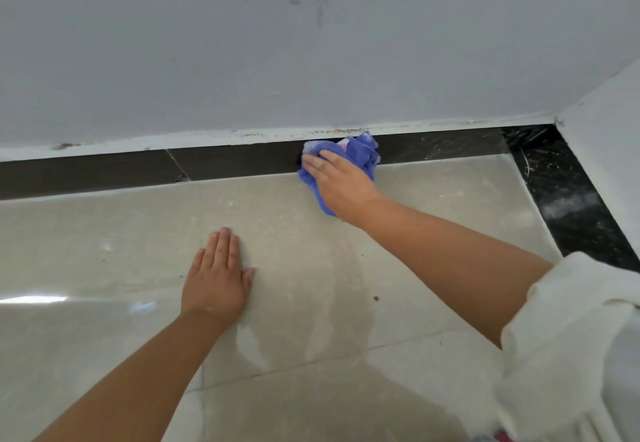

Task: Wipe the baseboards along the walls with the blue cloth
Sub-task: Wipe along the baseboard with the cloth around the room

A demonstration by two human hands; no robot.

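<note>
I have the right hand (337,183) out ahead of me, fingers laid fairly straight over the bunched blue cloth (349,154) and pressing it against the dark baseboard (235,161), where the board meets the tiled floor (433,199). The cloth sits under and beyond the palm, with a tail of it trailing back beneath the wrist. My left hand (216,277) lies flat on the floor, fingers straight and holding nothing, nearer to me and to the left of the working hand, well apart from it; I take it to be propping my weight.

To do this stroke well, I judge I should keep the pressure square into the face of the board and run the wad along it in one even pass, not dabbing. The white strip (173,140) above the hand carries brownish specks, so I would roll the cloth up over that top edge as I go. To the right of the hand the board runs into a corner, where a speckled black baseboard (561,196) comes back toward me; a folded edge of cloth would reach that angle better than the whole wad. The tail under the wrist may drag grit, so I would gather it in.
</note>
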